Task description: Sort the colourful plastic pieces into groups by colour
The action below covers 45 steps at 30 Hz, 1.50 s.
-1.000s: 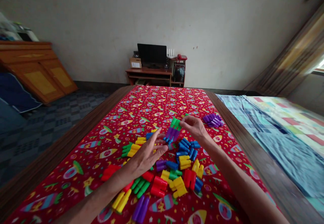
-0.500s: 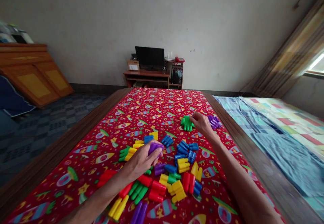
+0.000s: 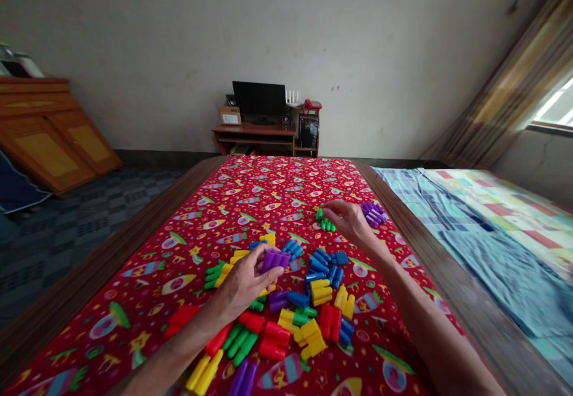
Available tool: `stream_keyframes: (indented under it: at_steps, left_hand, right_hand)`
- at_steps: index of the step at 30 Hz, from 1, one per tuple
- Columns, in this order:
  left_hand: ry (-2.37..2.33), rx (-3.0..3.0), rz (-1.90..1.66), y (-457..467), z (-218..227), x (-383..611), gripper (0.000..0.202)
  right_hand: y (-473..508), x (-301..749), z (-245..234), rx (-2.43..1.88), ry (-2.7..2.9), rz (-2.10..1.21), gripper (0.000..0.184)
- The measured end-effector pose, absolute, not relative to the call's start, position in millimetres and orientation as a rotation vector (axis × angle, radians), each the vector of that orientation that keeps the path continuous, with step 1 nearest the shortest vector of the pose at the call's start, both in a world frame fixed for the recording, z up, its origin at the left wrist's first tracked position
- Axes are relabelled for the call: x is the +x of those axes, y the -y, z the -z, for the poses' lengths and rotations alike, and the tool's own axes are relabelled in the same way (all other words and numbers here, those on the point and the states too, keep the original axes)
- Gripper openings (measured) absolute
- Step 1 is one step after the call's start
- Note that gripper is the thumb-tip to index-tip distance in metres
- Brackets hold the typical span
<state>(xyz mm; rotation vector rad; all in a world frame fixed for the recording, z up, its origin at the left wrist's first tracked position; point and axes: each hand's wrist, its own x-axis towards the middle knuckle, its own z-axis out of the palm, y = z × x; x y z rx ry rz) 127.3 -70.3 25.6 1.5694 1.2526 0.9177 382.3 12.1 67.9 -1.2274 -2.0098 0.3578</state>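
Note:
My left hand [image 3: 245, 278] is closed around a purple plastic toy block [image 3: 274, 260] with rounded, finger-like ridges, held above the loose blocks. Farther off to the right, my right hand [image 3: 351, 220] bends over a green hand-shaped block [image 3: 328, 225], its fingers closed on the top of it and hiding its middle. A purple block cluster [image 3: 373, 214] lies just right of that hand. Below my left hand are a purple block [image 3: 278, 301], a blue block [image 3: 298, 299] and a green block [image 3: 257, 305]. A yellow and green piece [image 3: 217, 275] lies left of it.
Several blue blocks [image 3: 320, 260], yellow blocks [image 3: 310, 339] and red blocks [image 3: 274, 340] are scattered over the red patterned cloth [image 3: 179, 253]. The table has a dark wooden edge [image 3: 147, 229]. A bed [image 3: 505, 229] stands at the right; a desk with a monitor [image 3: 259, 102] is beyond.
My right hand has moved slightly left, over the green block, covering more of it. My left hand has turned the purple block so its ridges show. The view has shifted slightly.

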Motion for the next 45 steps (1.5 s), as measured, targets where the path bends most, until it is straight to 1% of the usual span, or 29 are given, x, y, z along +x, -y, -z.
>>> stream_keyframes:
  at_steps: [2,3,5,7,11,14,17,20,24,29,34,38,41,43,45]
  left_hand:
    - [-1.234,1.481,-0.998,70.0,-27.7,131.4,0.04]
    - [-1.233,1.444,-1.033,69.7,-28.1,133.1,0.042]
    - [-1.227,1.388,-1.071,68.8,-28.0,134.7,0.047]
    - [-1.213,1.383,-1.091,68.0,-26.9,133.7,0.049]
    - [-1.21,1.539,-1.125,68.5,-28.0,127.9,0.042]
    - [-1.239,1.644,-1.104,71.0,-33.9,124.7,0.032]
    - [-1.271,1.708,-1.039,73.1,-40.1,124.3,0.026]
    - [-1.283,1.773,-0.994,73.3,-43.0,125.8,0.023]
    - [-1.286,1.849,-1.012,72.6,-43.6,126.9,0.024]
    - [-1.297,1.924,-1.042,71.1,-45.9,121.5,0.025]
    - [-1.362,2.019,-1.06,63.8,-52.7,111.2,0.028]
    - [-1.352,2.267,-0.985,61.2,-48.9,89.7,0.033]
    - [-1.334,2.452,-0.858,74.4,-29.6,63.4,0.039]
    - [-1.356,2.586,-0.751,91.8,-11.3,47.2,0.053]
    - [-1.379,2.72,-0.612,112.8,6.1,37.9,0.075]
  right_hand:
    - [11.9,361.1,-76.1,-0.951,2.2,-0.6,0.025]
    - [23.3,350.2,-78.8,-0.844,2.303,-0.647,0.025]
    - [40.6,332.3,-81.6,-0.744,2.453,-0.62,0.024]
    - [46.8,324.3,-82.1,-0.755,2.504,-0.558,0.021]
    - [25.9,348.7,-81.6,-0.938,2.323,-0.403,0.02]
    - [-4.1,395.9,-77.2,-1.224,2.048,-0.15,0.023]
    - [-29.9,447.9,-65.2,-1.579,1.825,0.052,0.022]
    - [-44.9,483.6,-51.3,-1.774,1.752,0.168,0.026]
    - [-50.6,494.3,-44.1,-1.835,1.837,0.242,0.03]
    - [-43.0,485.4,-50.3,-2.012,1.96,0.154,0.034]
    - [-38.8,485.1,-56.1,-1.97,1.881,0.179,0.036]
    - [-33.0,483.4,-67.5,-1.816,1.886,0.252,0.034]
    - [-9.7,472.3,-77.6,-1.626,2.071,0.124,0.03]
    - [15.2,459.0,-77.2,-1.44,2.207,-0.048,0.03]
    - [42.4,443.2,-67.8,-1.26,2.335,-0.255,0.034]
